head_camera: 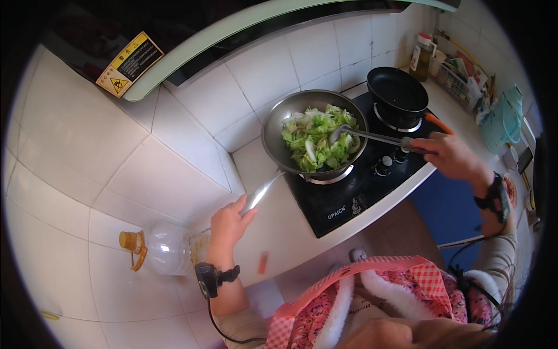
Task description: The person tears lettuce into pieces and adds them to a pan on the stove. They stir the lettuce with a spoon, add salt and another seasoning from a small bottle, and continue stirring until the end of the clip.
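My left hand (229, 222) grips the metal handle (264, 192) of a wok (279, 118) that sits on the left burner. Chopped leafy green vegetable (311, 144), perhaps cabbage or lettuce, fills the bottom of the wok. In my right hand (453, 155) is the dark grip of a metal cooking ladle or spatula (375, 137). Its head rests among the leaves at the right side of the wok, partly hidden by them.
A black frying pan (396, 89) with an orange handle (439, 123) stands on the right burner of the gas hob (314, 213). A large plastic oil bottle (168, 248) is at left. Behind right are an oil jug (420, 59), basket (455, 85) and turquoise kettle (501, 118). The range hood (192, 52) hangs above.
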`<state>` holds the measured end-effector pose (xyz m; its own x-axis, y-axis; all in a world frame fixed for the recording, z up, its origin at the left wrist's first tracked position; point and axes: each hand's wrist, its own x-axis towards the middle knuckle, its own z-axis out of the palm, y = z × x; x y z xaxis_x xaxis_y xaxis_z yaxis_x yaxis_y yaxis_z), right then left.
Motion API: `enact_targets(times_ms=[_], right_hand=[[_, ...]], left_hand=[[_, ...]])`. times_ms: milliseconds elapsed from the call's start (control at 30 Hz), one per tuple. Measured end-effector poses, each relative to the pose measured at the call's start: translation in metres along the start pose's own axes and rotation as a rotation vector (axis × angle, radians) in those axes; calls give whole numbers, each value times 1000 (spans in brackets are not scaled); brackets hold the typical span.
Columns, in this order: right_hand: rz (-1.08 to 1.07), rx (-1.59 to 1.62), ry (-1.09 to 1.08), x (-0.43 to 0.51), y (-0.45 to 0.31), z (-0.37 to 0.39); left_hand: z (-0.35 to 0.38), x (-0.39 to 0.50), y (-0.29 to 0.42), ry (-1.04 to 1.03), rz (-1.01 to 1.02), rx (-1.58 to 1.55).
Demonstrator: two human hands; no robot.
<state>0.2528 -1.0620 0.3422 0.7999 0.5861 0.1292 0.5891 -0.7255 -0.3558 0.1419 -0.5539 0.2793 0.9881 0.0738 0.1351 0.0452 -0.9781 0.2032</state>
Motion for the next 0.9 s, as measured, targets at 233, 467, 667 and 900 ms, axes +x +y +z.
enact_targets(times_ms=[233,467,667,900], right_hand=[[55,134,66,30,-10,42],[154,483,207,34,8,37],[205,493,244,95,12,80],[268,698,71,61,-14,88]], left_hand=[[-5,0,2,-32,-19,-2],[-5,-3,1,16,-13,-33],[-11,-2,4,-51,-76,-33],[-10,-5,2,-27,-30,-23]])
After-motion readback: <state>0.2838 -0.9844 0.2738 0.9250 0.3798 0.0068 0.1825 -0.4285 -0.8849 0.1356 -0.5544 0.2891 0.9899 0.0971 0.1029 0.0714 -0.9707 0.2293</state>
